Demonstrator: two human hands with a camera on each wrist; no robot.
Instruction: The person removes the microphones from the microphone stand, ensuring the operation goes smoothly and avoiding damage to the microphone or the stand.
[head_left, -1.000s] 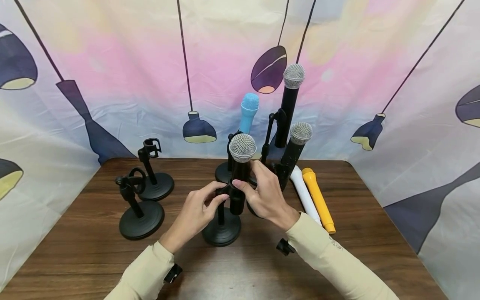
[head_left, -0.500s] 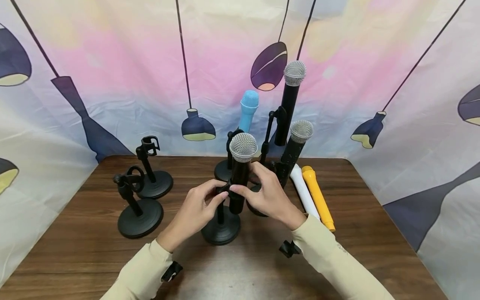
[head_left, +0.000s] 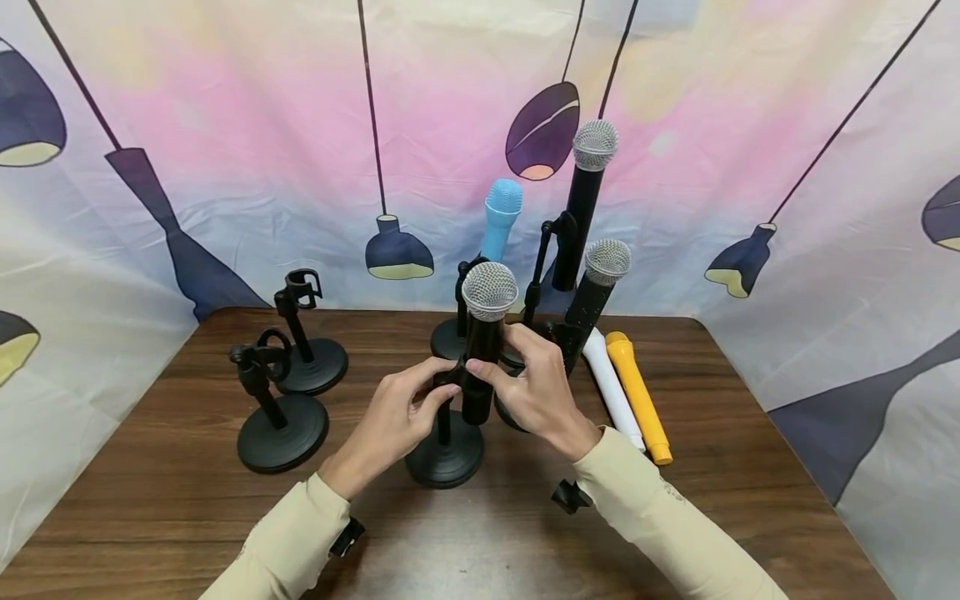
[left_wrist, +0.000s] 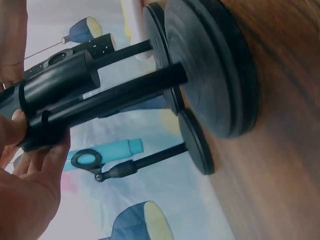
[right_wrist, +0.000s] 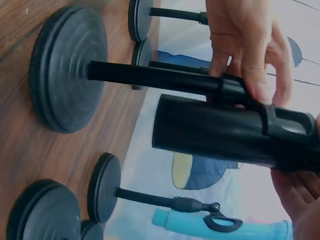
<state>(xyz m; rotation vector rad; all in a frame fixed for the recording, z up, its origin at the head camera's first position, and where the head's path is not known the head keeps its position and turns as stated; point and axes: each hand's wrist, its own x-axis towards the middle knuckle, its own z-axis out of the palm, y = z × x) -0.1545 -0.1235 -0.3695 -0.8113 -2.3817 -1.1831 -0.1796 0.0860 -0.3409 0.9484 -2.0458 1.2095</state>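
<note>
A black microphone with a silver mesh head stands nearly upright in the clip of a small round-based desk stand. My left hand pinches the stand's clip joint between thumb and fingers, just left of the microphone. On the other side my right hand grips the microphone's body, thumb in front and fingers behind. In the right wrist view the clip ring wraps round the black handle. The left wrist view shows the left thumb and fingers around the top of the stand's pole.
Two bare microphone stands stand at the left. Behind the hands, a blue microphone and two black microphones sit in stands. White and yellow microphones lie on the wooden table at right.
Both hands keep their hold on the stand and microphone. The right hand shifted slightly and moved back; the whole head view shifted a little.
</note>
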